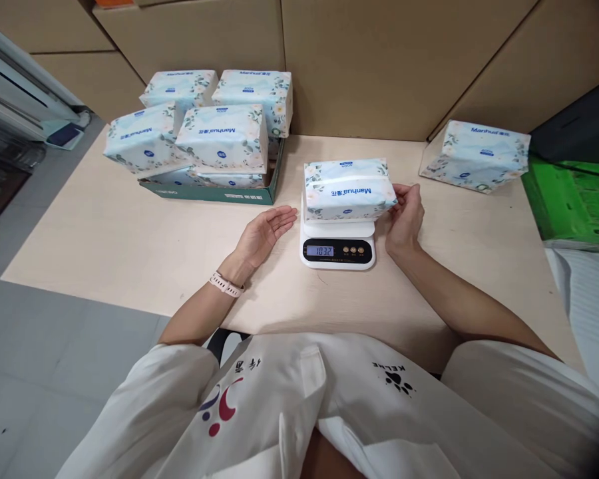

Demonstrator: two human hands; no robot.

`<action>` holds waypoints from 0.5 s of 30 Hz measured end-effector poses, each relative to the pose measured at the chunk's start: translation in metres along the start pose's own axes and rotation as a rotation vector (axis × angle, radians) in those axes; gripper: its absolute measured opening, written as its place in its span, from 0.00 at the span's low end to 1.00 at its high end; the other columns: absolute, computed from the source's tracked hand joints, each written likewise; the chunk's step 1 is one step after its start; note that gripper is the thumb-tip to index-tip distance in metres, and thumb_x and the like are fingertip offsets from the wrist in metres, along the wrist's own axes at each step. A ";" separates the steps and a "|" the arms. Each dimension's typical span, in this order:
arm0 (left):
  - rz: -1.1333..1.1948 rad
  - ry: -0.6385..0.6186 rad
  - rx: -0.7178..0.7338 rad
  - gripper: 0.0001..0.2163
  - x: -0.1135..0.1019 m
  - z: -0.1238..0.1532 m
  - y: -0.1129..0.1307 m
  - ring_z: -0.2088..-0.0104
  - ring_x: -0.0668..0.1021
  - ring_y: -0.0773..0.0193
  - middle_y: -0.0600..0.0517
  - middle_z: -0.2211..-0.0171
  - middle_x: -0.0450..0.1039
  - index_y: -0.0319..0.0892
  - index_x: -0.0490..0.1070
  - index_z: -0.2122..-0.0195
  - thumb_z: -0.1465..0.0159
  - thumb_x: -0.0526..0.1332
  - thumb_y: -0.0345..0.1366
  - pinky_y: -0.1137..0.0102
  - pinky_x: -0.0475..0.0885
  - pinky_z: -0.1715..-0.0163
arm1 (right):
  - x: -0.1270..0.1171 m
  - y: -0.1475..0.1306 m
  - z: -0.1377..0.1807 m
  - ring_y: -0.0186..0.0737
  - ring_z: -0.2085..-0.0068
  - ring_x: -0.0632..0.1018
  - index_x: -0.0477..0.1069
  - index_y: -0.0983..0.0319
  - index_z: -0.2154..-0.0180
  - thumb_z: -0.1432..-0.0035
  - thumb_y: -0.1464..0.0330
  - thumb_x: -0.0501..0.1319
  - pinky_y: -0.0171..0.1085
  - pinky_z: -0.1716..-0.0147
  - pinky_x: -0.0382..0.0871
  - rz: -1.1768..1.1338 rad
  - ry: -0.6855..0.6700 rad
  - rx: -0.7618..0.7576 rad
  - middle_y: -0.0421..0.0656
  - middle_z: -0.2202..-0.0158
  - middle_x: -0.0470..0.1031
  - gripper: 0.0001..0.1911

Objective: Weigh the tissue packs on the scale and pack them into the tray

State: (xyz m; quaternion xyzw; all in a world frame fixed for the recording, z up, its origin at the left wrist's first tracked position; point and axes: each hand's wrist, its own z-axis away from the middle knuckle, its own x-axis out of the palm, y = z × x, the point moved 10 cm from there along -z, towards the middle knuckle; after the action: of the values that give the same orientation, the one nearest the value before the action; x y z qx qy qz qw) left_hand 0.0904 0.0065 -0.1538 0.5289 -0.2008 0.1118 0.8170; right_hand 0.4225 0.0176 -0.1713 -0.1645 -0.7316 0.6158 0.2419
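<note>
The tissue pack [348, 189] sits on the scale [338, 247] mid-counter [130, 239]. The right hand [405, 216] touches its end with a loose grip; the left hand [265, 233] rests open, empty. Judgement: let go fully — any touch skews the reading.

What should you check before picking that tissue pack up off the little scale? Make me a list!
1. Tissue pack sits wholly on the scale: ok.
2. Display lit with a number: ok; exact digits cannot tell.
3. Right hand touching the pack's end, so it may press on the reading: not ok.
4. Left hand open on the table, off the scale: ok.
5. Space beside the lone pack at right: ok.
</note>
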 end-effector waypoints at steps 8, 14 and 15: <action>-0.009 0.002 0.001 0.12 -0.001 0.001 0.000 0.38 0.83 0.53 0.40 0.46 0.85 0.37 0.83 0.56 0.34 0.64 0.37 0.56 0.68 0.26 | 0.004 -0.010 0.006 0.44 0.58 0.83 0.79 0.57 0.60 0.34 0.34 0.53 0.46 0.57 0.80 0.018 -0.031 0.000 0.44 0.63 0.81 0.36; -0.001 -0.004 0.009 0.11 -0.001 0.000 0.000 0.42 0.85 0.54 0.40 0.48 0.86 0.37 0.83 0.56 0.34 0.64 0.37 0.57 0.69 0.27 | 0.007 -0.008 0.006 0.48 0.54 0.84 0.79 0.55 0.61 0.33 0.34 0.53 0.50 0.55 0.82 -0.005 -0.057 0.000 0.44 0.63 0.81 0.34; 0.002 -0.006 0.011 0.11 -0.001 0.000 0.000 0.43 0.85 0.54 0.40 0.48 0.86 0.37 0.83 0.56 0.34 0.64 0.37 0.57 0.69 0.27 | 0.008 -0.009 0.007 0.48 0.54 0.84 0.79 0.55 0.61 0.33 0.35 0.53 0.51 0.55 0.82 -0.001 -0.058 -0.006 0.44 0.63 0.81 0.34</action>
State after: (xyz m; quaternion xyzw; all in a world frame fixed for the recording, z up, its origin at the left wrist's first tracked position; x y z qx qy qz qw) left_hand 0.0899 0.0066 -0.1541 0.5334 -0.2033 0.1120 0.8134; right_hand 0.4129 0.0148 -0.1622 -0.1471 -0.7403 0.6179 0.2203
